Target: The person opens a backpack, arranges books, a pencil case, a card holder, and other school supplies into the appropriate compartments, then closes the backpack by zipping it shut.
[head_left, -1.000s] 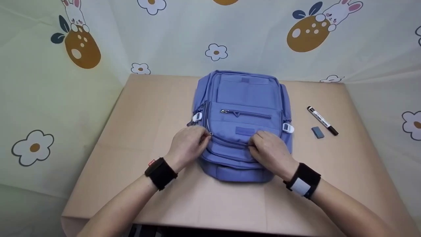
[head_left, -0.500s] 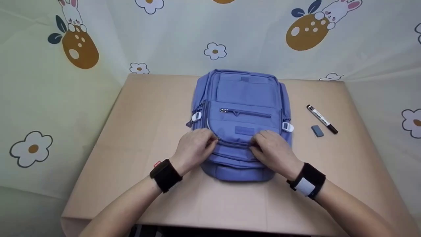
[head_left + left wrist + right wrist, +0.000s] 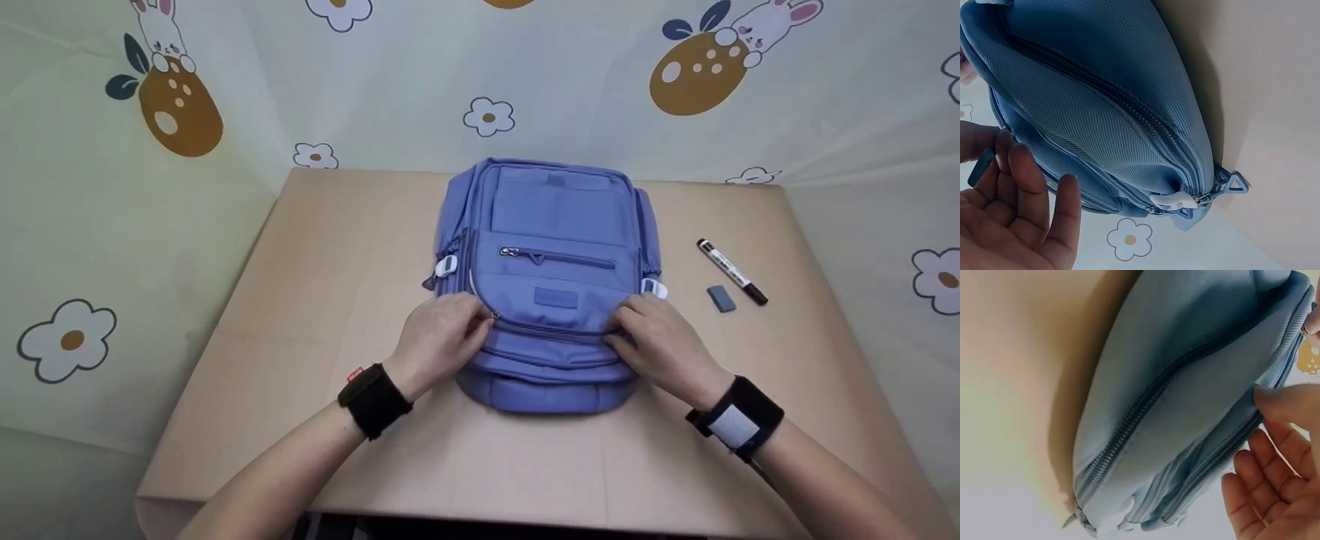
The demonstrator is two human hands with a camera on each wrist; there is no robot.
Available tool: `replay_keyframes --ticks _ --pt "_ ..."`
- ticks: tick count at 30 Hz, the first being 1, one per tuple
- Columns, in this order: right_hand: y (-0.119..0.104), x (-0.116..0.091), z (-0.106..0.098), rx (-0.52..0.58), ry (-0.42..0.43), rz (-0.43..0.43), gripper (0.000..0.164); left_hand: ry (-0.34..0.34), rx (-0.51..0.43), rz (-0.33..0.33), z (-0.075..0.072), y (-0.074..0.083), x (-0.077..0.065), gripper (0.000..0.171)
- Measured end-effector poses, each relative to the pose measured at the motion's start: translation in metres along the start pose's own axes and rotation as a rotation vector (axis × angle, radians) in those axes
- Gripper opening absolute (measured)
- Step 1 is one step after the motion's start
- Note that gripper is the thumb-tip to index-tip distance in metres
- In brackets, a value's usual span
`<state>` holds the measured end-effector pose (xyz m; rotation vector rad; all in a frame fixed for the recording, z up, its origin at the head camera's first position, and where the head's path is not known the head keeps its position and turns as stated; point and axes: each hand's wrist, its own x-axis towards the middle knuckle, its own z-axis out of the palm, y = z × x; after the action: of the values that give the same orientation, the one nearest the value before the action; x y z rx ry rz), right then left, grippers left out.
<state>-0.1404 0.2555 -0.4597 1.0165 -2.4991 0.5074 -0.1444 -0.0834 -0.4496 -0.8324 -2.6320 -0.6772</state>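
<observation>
A blue backpack [image 3: 559, 206] lies on its back with its front pockets facing up. My left hand [image 3: 442, 330] pinches a zipper pull [image 3: 981, 167] at the left end of the curved front zipper [image 3: 551, 331]; the pull's blue tab shows between the fingers in the left wrist view. Farther right along that zipper, my right hand [image 3: 667, 341] pinches the pocket's edge between thumb and fingers. In the right wrist view the thumb presses the fabric beside the zipper teeth, while the other fingers [image 3: 1249, 481] lie loosely bent.
A black-and-white marker [image 3: 733, 271] and a small blue-grey eraser [image 3: 721, 298] lie right of the backpack on the beige-covered table [image 3: 337, 262]. Patterned curtains [image 3: 397, 82] surround the table's back and sides. White buckles [image 3: 446, 265] sit on the backpack's sides.
My left hand has moved right along the zipper with the pull, then stayed about there. My right hand has shifted right along the pocket edge, toward the backpack's right side.
</observation>
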Motion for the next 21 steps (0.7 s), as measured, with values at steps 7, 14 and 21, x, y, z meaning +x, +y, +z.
replay_keyframes --ticks 7,14,21 --pt "0.001 0.0 0.002 -0.013 0.009 -0.02 0.022 0.004 0.012 0.009 -0.001 0.002 0.0 0.004" --pt "0.001 0.0 0.003 -0.011 0.022 -0.022 0.02 0.027 0.017 0.08 0.004 0.015 0.003 0.005" --pt "0.001 0.0 0.004 -0.005 0.031 -0.024 0.022 0.001 0.053 0.12 0.018 0.036 0.013 0.005"
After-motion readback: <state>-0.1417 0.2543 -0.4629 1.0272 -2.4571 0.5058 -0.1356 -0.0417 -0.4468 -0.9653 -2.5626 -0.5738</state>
